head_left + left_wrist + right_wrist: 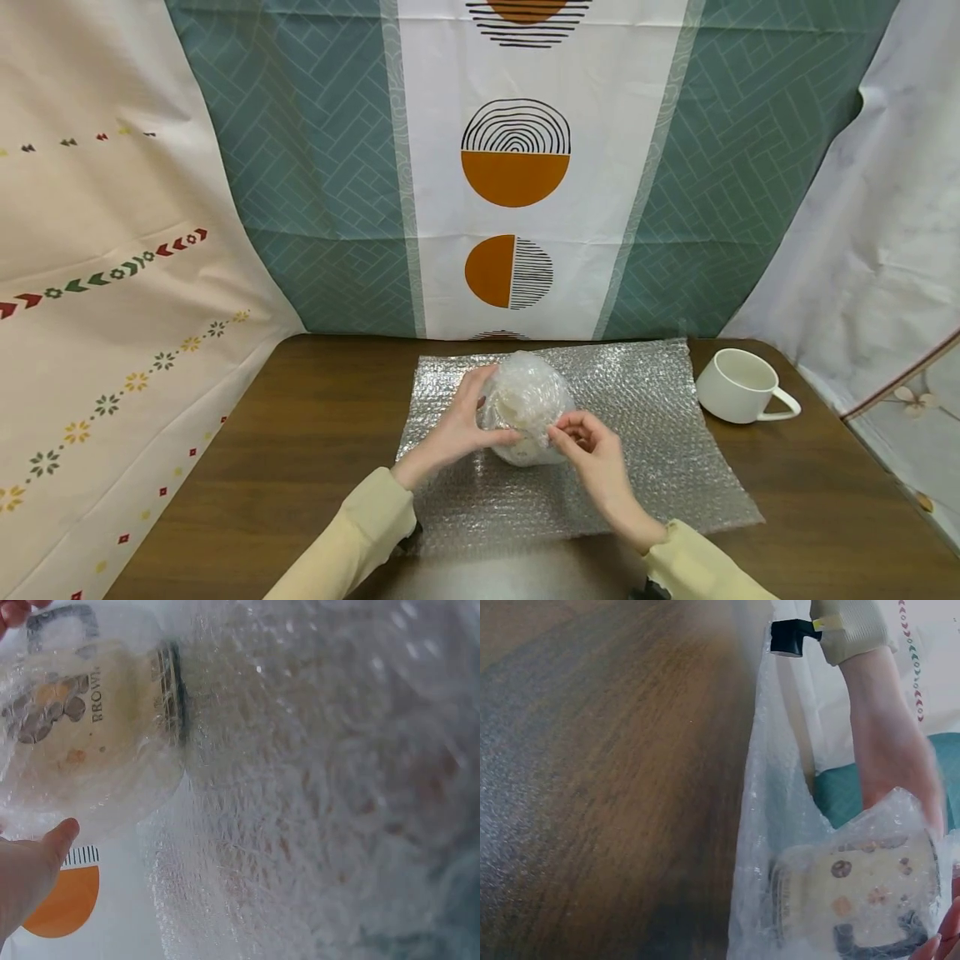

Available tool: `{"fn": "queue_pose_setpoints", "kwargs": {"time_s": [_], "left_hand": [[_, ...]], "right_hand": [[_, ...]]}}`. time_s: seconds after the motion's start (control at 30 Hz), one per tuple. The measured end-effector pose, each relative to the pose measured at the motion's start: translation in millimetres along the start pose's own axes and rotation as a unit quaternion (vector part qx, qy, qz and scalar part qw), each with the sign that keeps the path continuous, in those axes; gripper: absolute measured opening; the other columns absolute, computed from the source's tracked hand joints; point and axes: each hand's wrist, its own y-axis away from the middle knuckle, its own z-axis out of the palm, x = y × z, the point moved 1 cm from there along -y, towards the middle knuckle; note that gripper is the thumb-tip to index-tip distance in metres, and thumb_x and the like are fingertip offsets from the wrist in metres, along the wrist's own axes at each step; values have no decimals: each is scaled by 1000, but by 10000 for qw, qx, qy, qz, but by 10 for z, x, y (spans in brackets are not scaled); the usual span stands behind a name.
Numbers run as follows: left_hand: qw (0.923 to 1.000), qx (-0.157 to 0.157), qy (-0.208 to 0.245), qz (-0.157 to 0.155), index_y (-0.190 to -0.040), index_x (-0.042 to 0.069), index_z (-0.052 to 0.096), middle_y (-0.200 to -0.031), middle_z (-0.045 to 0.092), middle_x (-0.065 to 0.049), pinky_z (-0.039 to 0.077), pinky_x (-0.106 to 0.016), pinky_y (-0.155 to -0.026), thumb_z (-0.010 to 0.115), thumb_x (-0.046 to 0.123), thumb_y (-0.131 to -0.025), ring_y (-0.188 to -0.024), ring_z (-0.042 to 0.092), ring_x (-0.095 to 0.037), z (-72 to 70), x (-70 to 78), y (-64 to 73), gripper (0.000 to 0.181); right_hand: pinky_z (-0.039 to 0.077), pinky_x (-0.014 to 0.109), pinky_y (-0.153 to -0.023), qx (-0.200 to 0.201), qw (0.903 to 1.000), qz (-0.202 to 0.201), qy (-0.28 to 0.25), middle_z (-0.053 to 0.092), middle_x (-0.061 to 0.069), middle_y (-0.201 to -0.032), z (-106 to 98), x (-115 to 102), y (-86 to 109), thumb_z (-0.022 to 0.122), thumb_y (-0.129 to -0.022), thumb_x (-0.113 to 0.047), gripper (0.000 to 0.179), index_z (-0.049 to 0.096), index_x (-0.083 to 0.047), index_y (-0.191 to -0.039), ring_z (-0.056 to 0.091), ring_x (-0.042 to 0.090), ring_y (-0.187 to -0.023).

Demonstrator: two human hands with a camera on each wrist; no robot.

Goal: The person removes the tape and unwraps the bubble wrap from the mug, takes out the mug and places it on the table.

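Observation:
A printed mug (525, 408) wrapped in clear bubble wrap stands on a flat sheet of bubble wrap (645, 442). Through the layers, the left wrist view shows the mug's (97, 712) dark handle, a bear print and the letters BROWN. My left hand (461, 421) holds the bundle from the left, thumb in front and fingers behind. At the bundle's right front, my right hand (596, 454) pinches a loose bit of the wrap between thumb and fingertips. In the right wrist view the wrapped mug (862, 892) shows at the bottom, with only fingertips of the right hand visible.
A plain white cup (738, 387) stands right of the sheet, its handle pointing right. The brown wooden table (300, 450) extends to both sides. Patterned cloth hangs (322, 183) behind it and along the sides.

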Motion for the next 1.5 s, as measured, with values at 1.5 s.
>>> {"fn": "queue_pose_setpoints", "kwargs": {"time_s": [1.5], "left_hand": [[9825,471,1493,-1005,-141,-4,11,-137,22,-27,27,-53,-95,64,5,-82,-121,27,-42,-46,370,-21,80]], "right_hand": [[47,35,-75,-733,9940,-72,-815,61,8,-87,107,-496,-841,58,-89,-11,24,57,8,-103,55,29,-84]]}}
